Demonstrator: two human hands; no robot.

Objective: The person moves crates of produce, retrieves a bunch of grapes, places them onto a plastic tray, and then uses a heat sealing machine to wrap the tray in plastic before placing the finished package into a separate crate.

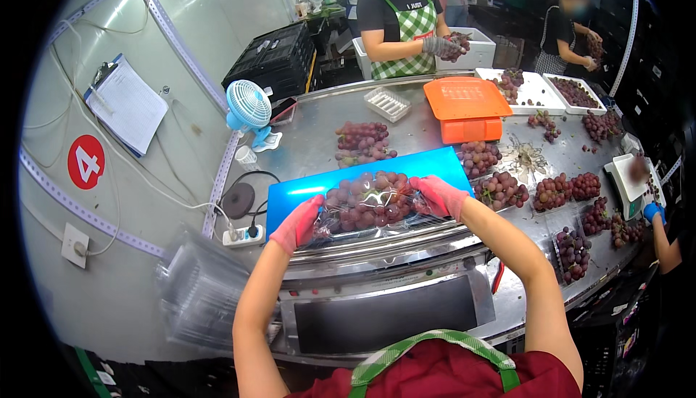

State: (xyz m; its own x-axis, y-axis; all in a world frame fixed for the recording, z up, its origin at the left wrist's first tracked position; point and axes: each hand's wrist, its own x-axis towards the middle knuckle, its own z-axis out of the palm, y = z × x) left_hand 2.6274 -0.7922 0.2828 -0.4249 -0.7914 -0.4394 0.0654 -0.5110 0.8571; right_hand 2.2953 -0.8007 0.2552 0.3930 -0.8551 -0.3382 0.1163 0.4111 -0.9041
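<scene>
Between my hands is a tray of red grapes (370, 199) under clear plastic film, which shines with reflections. My left hand (299, 223), in a pink glove, grips the film at the tray's left end. At the right end my right hand (439, 196), gloved the same way, has hold of the bunched film. Behind the tray stands a bright blue panel (296, 194), partly covered by the grapes and my hands. Below them lies a film wrapping machine (380, 267) with a dark flat plate (386, 313) at its front.
Grape bunches (361, 142) lie behind the panel, others (500, 190) to the right. An orange scale (467, 107), a blue fan (249, 105) and a power strip (243, 236) stand around. Stacked clear trays (204, 294) are at left. Co-workers handle grapes across the table and at right.
</scene>
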